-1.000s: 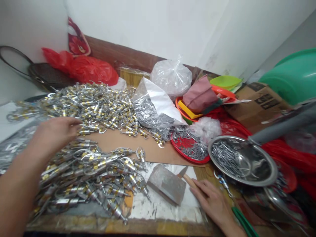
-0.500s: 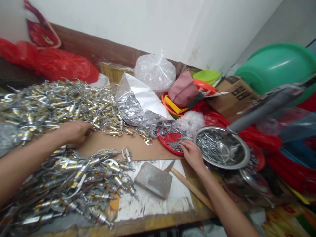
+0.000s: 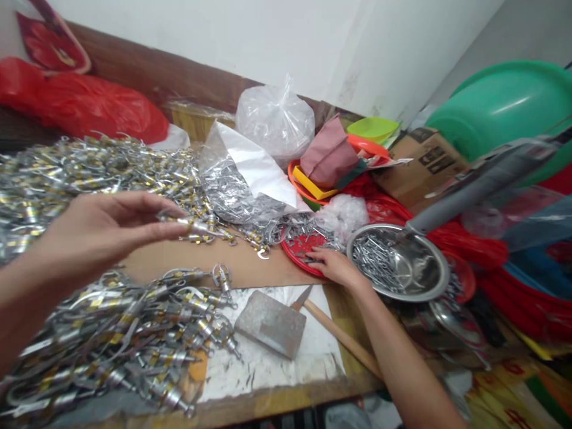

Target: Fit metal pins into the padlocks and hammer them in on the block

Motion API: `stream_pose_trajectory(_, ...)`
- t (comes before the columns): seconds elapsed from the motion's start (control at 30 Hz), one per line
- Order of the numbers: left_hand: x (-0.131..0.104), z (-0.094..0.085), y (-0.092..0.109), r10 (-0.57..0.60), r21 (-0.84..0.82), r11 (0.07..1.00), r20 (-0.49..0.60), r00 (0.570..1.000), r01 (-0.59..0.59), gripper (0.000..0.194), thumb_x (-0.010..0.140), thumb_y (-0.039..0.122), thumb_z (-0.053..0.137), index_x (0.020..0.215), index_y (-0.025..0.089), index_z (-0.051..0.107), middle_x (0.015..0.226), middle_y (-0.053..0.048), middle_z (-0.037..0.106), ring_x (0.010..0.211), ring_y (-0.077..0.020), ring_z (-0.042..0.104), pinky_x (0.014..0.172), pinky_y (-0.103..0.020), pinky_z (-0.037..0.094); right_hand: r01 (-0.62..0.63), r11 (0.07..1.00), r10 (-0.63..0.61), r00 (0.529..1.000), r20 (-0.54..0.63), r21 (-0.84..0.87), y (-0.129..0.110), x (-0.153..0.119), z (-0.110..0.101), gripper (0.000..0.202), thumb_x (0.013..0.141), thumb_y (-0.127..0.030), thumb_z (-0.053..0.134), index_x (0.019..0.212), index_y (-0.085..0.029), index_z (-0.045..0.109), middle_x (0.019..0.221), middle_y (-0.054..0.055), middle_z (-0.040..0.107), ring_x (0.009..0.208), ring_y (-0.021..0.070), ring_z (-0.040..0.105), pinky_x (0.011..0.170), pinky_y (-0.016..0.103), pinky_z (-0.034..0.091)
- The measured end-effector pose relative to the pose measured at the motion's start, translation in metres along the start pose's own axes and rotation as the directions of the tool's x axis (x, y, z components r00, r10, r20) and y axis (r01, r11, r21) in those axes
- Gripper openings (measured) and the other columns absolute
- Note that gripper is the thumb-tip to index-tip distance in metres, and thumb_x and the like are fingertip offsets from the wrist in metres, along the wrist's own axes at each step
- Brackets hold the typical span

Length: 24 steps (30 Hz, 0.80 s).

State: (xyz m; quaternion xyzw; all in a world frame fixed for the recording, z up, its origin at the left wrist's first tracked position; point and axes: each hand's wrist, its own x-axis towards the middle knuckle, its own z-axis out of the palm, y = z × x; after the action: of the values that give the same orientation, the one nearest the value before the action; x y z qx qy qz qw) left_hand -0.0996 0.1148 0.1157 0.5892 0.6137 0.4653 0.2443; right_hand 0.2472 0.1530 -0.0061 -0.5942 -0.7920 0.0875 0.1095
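My left hand is raised over the bench, its thumb and fingers pinching a silver metal hook fitting with a yellowish band. Behind it lies a large heap of similar fittings; a second pile is in front, towards the bench edge. My right hand reaches over the near rim of a red plate that holds small grey metal pieces. Its fingers are spread apart and their tips are down among the pieces; I make out nothing held in them.
A metal block and a wooden-handled hammer lie on stained white paper. Right of the plate, a steel bowl holds many pins. Behind are a clear bag of metal parts, a cardboard box and a green basin.
My left hand has come up from the heap towards me with a hook fitting in its fingers. My right hand has shifted slightly on the plate, its fingers now more spread. The view has tilted a little.
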Motion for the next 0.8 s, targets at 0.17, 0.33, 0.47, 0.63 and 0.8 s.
stream_pose_trajectory(0.17,-0.077,0.061,-0.003,-0.119,-0.432,0.855,0.378,0.918,0.288,0.014,0.046,0.026,0.077,0.054,0.019,0.068,0.072,-0.007,0.070,0.068,-0.0214,0.066,0.061,-0.030,0.054,-0.109,0.993,0.102,0.982,-0.157,-0.035,-0.004,-0.002,0.006,0.017,0.080,-0.024,0.053,0.087,-0.022,0.069,0.090,0.005,0.068,0.089,0.0206,0.060,0.081,0.031,0.043)
stream_pose_trajectory(0.33,-0.122,0.090,-0.022,-0.273,-0.435,0.777,0.421,0.865,0.456,0.020,0.055,0.028,0.073,0.074,0.024,0.070,0.075,-0.004,0.071,0.069,-0.0221,0.066,0.063,-0.031,0.055,-0.130,0.991,0.134,0.942,-0.308,0.034,-0.008,-0.002,0.011,0.018,0.081,-0.026,0.051,0.085,-0.020,0.068,0.089,0.004,0.068,0.086,0.0178,0.059,0.080,0.028,0.042)
stream_pose_trajectory(0.47,-0.132,0.091,-0.030,-0.194,-0.246,0.924,0.360,0.913,0.294,0.009,0.060,0.031,0.068,0.067,0.029,0.073,0.079,-0.003,0.073,0.082,-0.0261,0.065,0.079,-0.037,0.050,-0.142,0.983,0.175,0.905,-0.387,0.113,-0.005,-0.007,0.007,0.015,0.078,-0.025,0.054,0.082,-0.019,0.068,0.083,0.004,0.067,0.078,0.0184,0.060,0.073,0.028,0.044)
stream_pose_trajectory(0.63,-0.137,0.094,-0.035,-0.155,-0.198,0.955,0.299,0.942,0.220,0.013,0.062,0.033,0.066,0.073,0.033,0.072,0.085,-0.002,0.073,0.089,-0.0267,0.064,0.086,-0.040,0.047,-0.077,0.970,0.169,0.894,-0.415,0.230,-0.025,-0.017,-0.008,0.012,0.076,-0.020,0.057,0.074,-0.018,0.069,0.076,0.006,0.067,0.072,0.0174,0.060,0.071,0.029,0.045)
stream_pose_trajectory(0.8,-0.141,0.095,-0.037,-0.152,-0.203,0.954,0.304,0.941,0.219,0.017,0.062,0.030,0.067,0.078,0.032,0.071,0.087,-0.002,0.072,0.088,-0.0270,0.064,0.085,-0.039,0.048,0.153,0.849,0.008,0.953,-0.302,0.506,-0.096,-0.055,-0.011,0.013,0.071,-0.010,0.060,0.070,-0.019,0.069,0.074,0.001,0.066,0.071,0.0118,0.062,0.066,0.022,0.049)
